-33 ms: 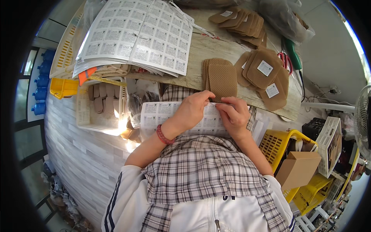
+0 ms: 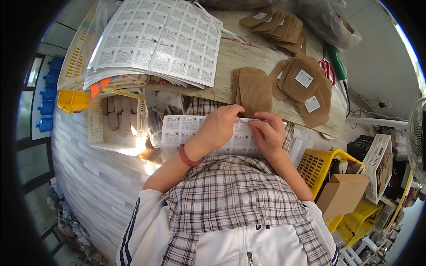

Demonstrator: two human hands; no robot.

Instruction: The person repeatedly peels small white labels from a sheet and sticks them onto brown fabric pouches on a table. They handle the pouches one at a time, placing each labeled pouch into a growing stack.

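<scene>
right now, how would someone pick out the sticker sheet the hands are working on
Start at the wooden bench top. Just below its near edge, the label sheet lies across the person's lap, under both hands. Unlike the big stack of sheets up on the bench, it is a single, smaller sheet.

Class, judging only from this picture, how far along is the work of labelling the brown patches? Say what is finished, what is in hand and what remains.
Done: labelled patches lie in a pile at the table's right. In hand: left hand and right hand pinch at a label sheet on the lap. Left: an unlabelled stack and full sheets wait.
</scene>
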